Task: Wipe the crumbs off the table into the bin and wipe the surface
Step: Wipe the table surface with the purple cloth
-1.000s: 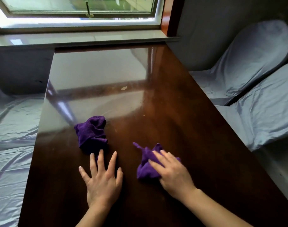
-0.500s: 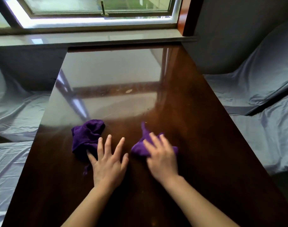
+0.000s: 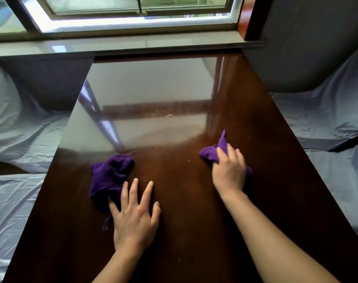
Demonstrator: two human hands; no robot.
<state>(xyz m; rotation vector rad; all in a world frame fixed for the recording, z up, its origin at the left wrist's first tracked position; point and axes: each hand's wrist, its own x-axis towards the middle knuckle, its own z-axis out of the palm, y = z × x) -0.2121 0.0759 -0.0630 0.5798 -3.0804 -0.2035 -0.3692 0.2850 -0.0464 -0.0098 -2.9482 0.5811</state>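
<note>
**On the dark bench, crumbs may scatter with no bin in sight**

On the bench, the left hand lies flat and spread, its fingertips touching a loose purple cloth. Mid-bench, pale crumbs sit beyond both cloths. The right hand bunches a second purple cloth in curled fingers. Swept carelessly, crumbs could drop off either edge onto the grey seat covers; the bin is out of view.

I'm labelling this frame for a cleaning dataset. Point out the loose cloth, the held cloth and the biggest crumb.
Loose cloth [image 3: 109,176], head view, bunched middle.
Held cloth [image 3: 211,153], head view, fold beyond the fingers.
Crumb [image 3: 168,115], head view, its centre.
</note>
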